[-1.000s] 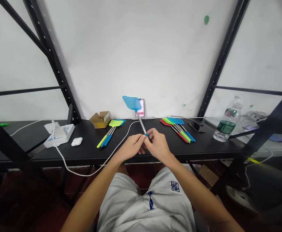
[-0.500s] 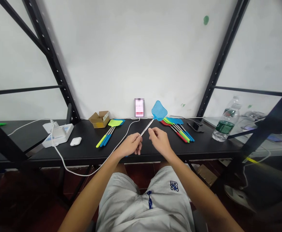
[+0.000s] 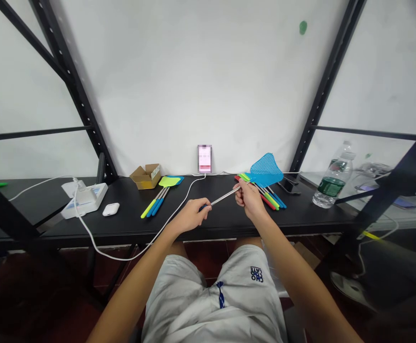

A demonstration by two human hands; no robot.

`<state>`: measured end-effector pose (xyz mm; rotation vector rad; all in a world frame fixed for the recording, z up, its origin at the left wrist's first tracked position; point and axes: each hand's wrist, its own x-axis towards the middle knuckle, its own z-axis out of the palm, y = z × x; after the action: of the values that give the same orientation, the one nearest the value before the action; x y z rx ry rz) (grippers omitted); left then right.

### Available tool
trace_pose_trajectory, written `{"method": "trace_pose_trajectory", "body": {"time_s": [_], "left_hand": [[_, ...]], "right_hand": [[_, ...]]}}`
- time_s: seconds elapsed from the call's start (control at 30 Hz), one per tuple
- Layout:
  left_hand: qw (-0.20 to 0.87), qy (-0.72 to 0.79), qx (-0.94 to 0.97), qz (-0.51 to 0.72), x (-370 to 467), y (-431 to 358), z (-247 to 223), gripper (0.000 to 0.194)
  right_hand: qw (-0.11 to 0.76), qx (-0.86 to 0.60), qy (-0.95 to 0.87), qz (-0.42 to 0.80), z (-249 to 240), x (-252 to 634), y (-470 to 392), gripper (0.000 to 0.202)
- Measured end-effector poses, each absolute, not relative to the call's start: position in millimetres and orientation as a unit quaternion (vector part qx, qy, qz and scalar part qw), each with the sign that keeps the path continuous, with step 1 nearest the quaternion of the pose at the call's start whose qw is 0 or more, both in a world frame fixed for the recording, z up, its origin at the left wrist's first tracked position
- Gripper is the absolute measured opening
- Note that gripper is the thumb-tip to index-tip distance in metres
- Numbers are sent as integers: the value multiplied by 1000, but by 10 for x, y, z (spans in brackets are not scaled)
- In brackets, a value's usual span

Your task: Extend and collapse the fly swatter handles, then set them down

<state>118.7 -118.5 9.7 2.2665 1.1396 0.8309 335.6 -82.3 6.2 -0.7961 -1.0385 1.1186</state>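
A blue fly swatter with a silver rod is held between both hands above the black table. My left hand is wrapped round its blue handle. My right hand pinches the rod close to the blue head, which points to the right. Behind my right hand lies a fanned group of swatters with red, green and blue handles, partly covered by the held head. On the left, a second group has yellow-green and blue handles.
A phone leans on the wall, its white cable running left to a power strip. Also present are an open cardboard box, a white case, a dark phone and water bottles.
The held swatter has swung to the right and lower, and its rod lies flatter. My right hand has moved right and taken hold of the rod by the head.
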Motion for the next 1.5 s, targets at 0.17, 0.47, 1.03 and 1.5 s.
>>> {"method": "trace_pose_trajectory", "body": {"time_s": [0.17,0.47,1.03,1.5], "left_hand": [[138,460,800,360,1107,-939,-34,21],[40,499,769,398,1036,-535,-500,43],[-114,420,810,393,1176,-928,-360,21],[-58,432,853,289,1173,-887,-427,30]], "right_hand": [[671,-365,-439,473,92,3491,-781,35],[633,-396,-444,495,-112,3487,-592,34],[574,-410,-481,521,-399,3144,-568,48],[589,-374,-475,537,-432,2941,-660,47]]}}
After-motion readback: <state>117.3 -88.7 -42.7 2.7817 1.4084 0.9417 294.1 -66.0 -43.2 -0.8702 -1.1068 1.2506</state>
